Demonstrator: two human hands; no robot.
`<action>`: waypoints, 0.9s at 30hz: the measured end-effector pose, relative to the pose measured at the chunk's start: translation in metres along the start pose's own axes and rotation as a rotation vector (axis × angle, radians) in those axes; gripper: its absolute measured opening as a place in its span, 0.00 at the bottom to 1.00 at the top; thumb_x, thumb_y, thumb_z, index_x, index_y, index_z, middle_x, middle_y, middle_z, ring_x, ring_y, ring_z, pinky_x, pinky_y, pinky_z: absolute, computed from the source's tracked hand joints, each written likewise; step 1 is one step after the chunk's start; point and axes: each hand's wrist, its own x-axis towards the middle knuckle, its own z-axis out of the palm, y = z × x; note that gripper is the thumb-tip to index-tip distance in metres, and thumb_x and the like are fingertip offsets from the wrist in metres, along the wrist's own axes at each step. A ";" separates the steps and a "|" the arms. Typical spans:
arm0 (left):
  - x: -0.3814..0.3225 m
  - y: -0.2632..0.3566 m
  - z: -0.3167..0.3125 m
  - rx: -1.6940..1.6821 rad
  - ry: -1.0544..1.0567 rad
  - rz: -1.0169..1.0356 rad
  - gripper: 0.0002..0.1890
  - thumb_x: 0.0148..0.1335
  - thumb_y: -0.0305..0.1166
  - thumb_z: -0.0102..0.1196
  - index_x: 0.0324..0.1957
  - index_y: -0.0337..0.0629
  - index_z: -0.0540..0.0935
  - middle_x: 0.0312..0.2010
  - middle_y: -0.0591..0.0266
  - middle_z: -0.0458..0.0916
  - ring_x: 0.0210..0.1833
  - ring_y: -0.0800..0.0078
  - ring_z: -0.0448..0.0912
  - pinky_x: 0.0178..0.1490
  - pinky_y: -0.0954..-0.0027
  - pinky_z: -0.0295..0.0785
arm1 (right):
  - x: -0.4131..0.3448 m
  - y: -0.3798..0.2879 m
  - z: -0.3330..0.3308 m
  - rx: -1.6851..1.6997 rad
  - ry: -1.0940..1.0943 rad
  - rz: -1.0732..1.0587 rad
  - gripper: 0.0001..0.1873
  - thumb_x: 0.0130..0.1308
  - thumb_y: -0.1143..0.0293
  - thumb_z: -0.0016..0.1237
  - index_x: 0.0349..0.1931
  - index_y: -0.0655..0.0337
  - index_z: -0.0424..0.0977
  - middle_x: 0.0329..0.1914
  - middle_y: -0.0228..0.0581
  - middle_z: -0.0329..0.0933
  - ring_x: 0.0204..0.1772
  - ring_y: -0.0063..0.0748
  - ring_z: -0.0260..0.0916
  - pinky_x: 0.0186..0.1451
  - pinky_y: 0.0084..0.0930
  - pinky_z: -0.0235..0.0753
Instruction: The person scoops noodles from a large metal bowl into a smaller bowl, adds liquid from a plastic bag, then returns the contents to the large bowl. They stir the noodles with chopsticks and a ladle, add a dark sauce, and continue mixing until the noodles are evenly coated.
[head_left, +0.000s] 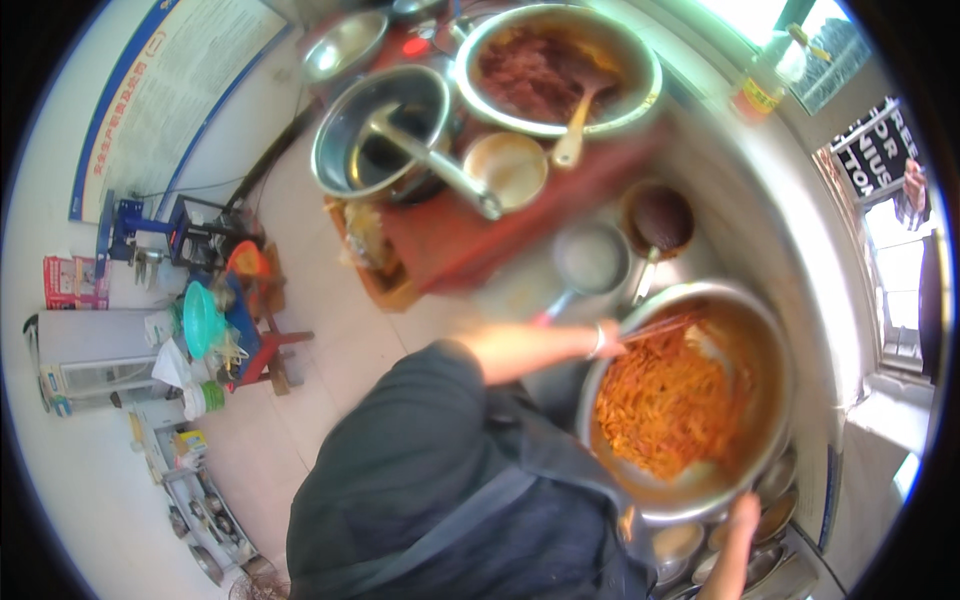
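A wide metal basin (763, 352) holds orange-red, sauce-coated shreds of food (664, 405). My left hand (613, 339), with a pale bracelet at the wrist, reaches over its rim. It grips long reddish sticks, apparently chopsticks (666, 325), whose far ends lie over the food. At the near lower edge, my right hand (744, 510) grasps the basin's rim; the fingers are partly hidden. Just beyond my left hand stand a small pan (592, 259) with a pinkish handle end and a bowl of dark red paste (660, 217) with a spoon in it.
A red table (465, 255) bears a large basin of dark red food (540, 71), a pot with a ladle (379, 161) and a pale bowl (506, 171). Several metal bowls (772, 517) lie below my right hand. A bottle (765, 82) stands near the window.
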 end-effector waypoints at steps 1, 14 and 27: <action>0.000 0.002 0.000 0.000 -0.009 -0.015 0.23 0.50 0.46 0.54 0.31 0.30 0.79 0.30 0.44 0.79 0.34 0.55 0.78 0.39 0.61 0.71 | -0.034 0.008 0.014 -0.278 -0.048 -0.191 0.10 0.58 0.70 0.41 0.30 0.65 0.77 0.35 0.51 0.77 0.40 0.43 0.76 0.41 0.37 0.75; -0.044 0.025 0.041 0.740 -0.264 0.123 0.17 0.53 0.37 0.53 0.45 0.44 0.79 0.46 0.59 0.78 0.48 0.63 0.76 0.46 0.60 0.72 | -0.040 -0.207 0.108 1.206 -0.410 0.145 0.16 0.63 0.60 0.35 0.19 0.58 0.63 0.08 0.29 0.56 0.08 0.24 0.51 0.09 0.24 0.49; -0.083 -0.009 -0.012 0.029 0.395 0.465 0.15 0.53 0.41 0.46 0.25 0.41 0.80 0.27 0.49 0.77 0.31 0.57 0.76 0.36 0.59 0.71 | -0.029 -0.198 0.069 0.945 -0.214 0.061 0.16 0.60 0.59 0.34 0.18 0.59 0.64 0.08 0.35 0.60 0.08 0.29 0.56 0.08 0.25 0.50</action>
